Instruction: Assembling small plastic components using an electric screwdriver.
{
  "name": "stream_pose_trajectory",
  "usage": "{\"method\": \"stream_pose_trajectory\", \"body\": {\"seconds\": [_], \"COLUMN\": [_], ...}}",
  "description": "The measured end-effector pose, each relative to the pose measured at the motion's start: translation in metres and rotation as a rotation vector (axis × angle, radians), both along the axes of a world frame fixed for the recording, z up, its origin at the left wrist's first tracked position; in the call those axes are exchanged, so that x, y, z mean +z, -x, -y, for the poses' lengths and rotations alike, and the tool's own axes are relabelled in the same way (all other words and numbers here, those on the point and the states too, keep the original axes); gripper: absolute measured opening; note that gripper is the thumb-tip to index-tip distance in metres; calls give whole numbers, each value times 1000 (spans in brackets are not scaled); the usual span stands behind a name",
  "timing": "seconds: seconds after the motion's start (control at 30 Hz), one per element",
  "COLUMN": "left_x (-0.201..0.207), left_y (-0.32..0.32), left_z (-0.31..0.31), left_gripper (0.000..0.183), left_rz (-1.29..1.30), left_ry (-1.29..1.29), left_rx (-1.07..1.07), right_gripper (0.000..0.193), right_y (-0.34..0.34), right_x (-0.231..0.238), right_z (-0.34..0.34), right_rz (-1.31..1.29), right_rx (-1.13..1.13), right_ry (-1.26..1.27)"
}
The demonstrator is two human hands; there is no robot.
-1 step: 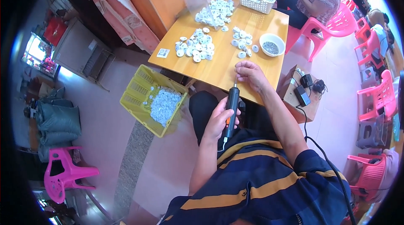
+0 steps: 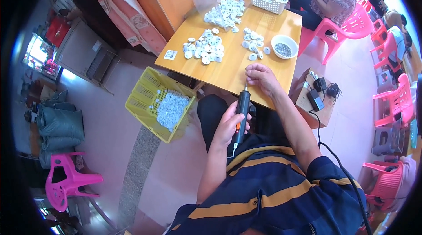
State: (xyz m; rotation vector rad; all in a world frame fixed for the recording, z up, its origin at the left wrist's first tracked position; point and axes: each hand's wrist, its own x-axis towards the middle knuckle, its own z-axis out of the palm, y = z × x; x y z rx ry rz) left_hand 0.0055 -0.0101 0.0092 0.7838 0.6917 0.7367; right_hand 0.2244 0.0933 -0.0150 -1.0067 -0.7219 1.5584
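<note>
My left hand (image 2: 227, 126) is wrapped round a black electric screwdriver (image 2: 242, 110) with an orange button, its bit pointing away from me and its cord at the near end. At the bit's tip, the thumb and fingers of my right hand (image 2: 263, 79) are pinched together over the table's front edge. Whatever they pinch is too small to make out. Beyond that hand lies a small group of round white pieces (image 2: 253, 41). A white bowl (image 2: 285, 39) of small metal parts, seemingly screws, stands to their right.
On the wooden table (image 2: 233, 69) are more white pieces (image 2: 205, 49), a clear plastic box (image 2: 212, 0) and a white basket (image 2: 269, 3). A yellow crate (image 2: 140, 90) of pale pieces stands left. Adapters (image 2: 315, 99) rest on a cardboard box (image 2: 303, 108); a black cable (image 2: 335, 156) passes my right arm.
</note>
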Motion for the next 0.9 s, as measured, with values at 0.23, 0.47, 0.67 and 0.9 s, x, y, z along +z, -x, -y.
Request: {"method": "stream_pose_trajectory", "body": {"seconds": [0.23, 0.47, 0.67, 0.9], "left_x": [-2, 0, -7, -27], "left_y": [1, -1, -11, -11], "left_z": [-2, -1, 5, 5], "left_gripper": [57, 58, 62, 61], "left_rz": [-4, -16, -262, -568], "left_ry": [-2, 22, -201, -435], "left_rx": [-3, 6, 89, 119], "right_gripper": [12, 12, 13, 12], "right_y": [0, -4, -2, -8], "right_x": [-5, -6, 0, 2], "right_z": [0, 0, -2, -8], "right_rz": [48, 63, 116, 183], "right_rx": [58, 105, 117, 227], "right_ry": [-28, -49, 44, 122]}}
